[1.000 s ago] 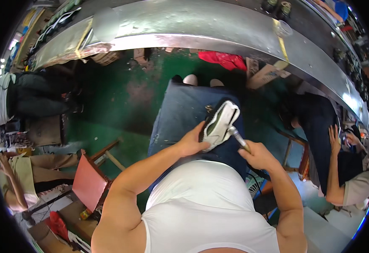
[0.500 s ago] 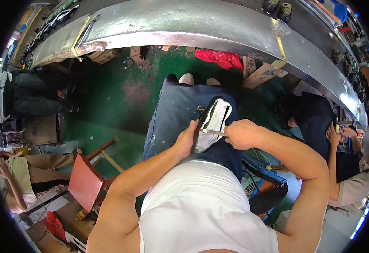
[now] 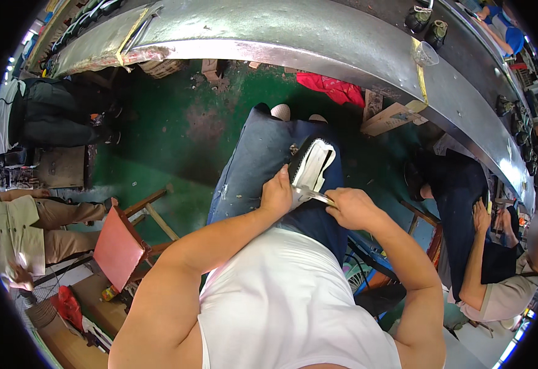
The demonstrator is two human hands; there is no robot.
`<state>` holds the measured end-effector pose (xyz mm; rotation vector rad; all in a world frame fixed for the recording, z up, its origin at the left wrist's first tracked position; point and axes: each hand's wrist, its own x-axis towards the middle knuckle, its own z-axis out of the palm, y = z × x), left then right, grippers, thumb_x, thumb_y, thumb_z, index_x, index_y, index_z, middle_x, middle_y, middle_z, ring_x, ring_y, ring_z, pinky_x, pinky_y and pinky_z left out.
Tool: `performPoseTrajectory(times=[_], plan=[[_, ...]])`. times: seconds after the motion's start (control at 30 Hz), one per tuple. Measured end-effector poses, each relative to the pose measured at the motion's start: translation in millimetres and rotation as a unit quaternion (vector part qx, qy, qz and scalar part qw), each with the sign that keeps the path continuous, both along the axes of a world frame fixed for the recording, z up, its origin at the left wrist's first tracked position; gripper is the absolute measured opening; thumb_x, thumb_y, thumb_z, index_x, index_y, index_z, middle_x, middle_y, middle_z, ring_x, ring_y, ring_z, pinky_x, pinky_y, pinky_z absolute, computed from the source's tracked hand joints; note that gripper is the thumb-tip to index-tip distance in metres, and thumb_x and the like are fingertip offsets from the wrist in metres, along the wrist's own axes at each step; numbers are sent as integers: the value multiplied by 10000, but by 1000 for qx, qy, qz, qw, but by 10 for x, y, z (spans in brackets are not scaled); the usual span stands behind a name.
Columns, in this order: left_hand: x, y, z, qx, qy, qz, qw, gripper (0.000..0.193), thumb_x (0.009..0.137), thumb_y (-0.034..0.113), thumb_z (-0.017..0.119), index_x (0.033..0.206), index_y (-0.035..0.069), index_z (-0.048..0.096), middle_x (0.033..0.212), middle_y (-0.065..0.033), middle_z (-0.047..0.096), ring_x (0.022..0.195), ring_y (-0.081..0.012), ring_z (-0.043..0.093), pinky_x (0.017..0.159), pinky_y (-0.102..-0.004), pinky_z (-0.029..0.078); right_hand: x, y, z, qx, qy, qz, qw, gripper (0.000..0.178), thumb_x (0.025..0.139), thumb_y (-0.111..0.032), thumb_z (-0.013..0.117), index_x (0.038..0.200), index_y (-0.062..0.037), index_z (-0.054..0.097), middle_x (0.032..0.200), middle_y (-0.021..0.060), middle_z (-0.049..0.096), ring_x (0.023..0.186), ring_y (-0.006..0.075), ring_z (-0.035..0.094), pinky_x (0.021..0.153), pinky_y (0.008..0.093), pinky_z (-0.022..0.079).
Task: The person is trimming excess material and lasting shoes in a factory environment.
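Over my lap lies a shoe [image 3: 314,161], sole side up, with a white underside and a dark edge. My left hand [image 3: 276,195] is closed on the shoe's left side near its lower end, the thumb pointing up along the edge. Closed round the handle end of a silver metal hand tool [image 3: 313,195] is my right hand [image 3: 354,208]. The tool's broad head touches or sits just over the shoe's lower end, close to my left fingers. Whether it is a hammer or pincers I cannot tell.
A long metal-edged bench [image 3: 232,27] runs across the far side. A red-seated stool [image 3: 119,246] stands to my left. One person [image 3: 484,246] sits close on my right; others are at the left. Red cloth [image 3: 330,87] lies under the bench.
The tool has moved down from the shoe's middle to its lower end and now slants more. My right hand has dropped slightly. The whole view has shifted a little.
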<state>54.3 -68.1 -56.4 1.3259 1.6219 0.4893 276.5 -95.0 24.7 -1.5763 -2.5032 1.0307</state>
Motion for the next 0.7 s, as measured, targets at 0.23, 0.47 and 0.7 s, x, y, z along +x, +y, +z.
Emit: performPoseTrajectory(times=[0.23,0.47,0.7], plan=[[-29,-74,-140,160,5,-85,983,496,1063,297,339,1442,0,458,1398,-275,509,1183,-456,572,1019,-451,460,91,95,-11,182,-77,-19,980,180,871,-115,623,975,26,585,894,190,624,888,372,658,791,419,541],[-15,-78,137,183,31,-214,959,513,1017,195,484,1493,30,390,1556,-328,240,1247,-507,505,1029,-424,472,410,275,-738,183,-7,-45,982,198,820,-137,683,991,-66,613,885,107,644,854,313,668,713,428,546],[-83,50,287,241,94,-375,890,614,933,129,613,1511,178,411,1521,-390,238,979,-494,660,852,-449,571,535,-76,-731,117,7,-111,987,219,858,-198,683,1022,-63,626,929,132,669,870,352,669,741,454,540]])
